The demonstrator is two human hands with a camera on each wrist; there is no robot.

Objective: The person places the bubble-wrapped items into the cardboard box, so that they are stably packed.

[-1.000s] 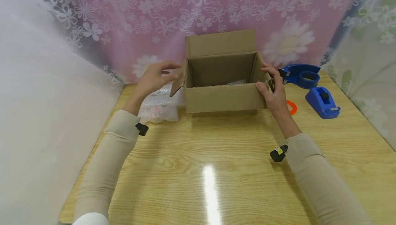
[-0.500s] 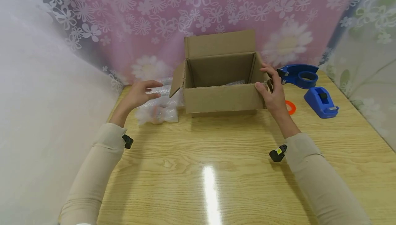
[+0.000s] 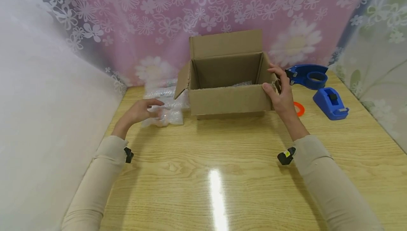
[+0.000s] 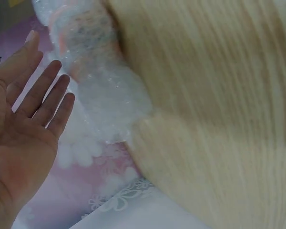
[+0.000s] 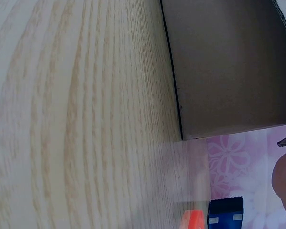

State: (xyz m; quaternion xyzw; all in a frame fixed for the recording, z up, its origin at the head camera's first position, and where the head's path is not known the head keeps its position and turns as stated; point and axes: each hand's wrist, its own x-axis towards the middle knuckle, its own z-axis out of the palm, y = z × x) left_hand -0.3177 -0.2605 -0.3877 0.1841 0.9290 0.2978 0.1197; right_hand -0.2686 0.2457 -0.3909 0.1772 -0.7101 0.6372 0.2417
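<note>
My left hand hovers at the left end of a bubble-wrapped package, thumb apart from the fingers. In the left wrist view the palm and loosely straight fingers of that left hand hold nothing, and the wrapped package shows something orange-pink inside. More bubble-wrapped packages lie behind it. With my right hand I grip the right side of an upright cardboard box, thumb on the front corner. Its back and left flaps stand open, and some bubble wrap lies inside. The right wrist view shows the box's front panel.
To the right of the box are a blue tape cutter, a blue desk tape dispenser and an orange tape roll. Pink floral cloth hangs behind the wooden table. A pale wall borders the left side.
My left hand has left the box's left flap and moved left and down toward the front bubble-wrapped package. The right hand keeps its hold on the box, which stays in place.
</note>
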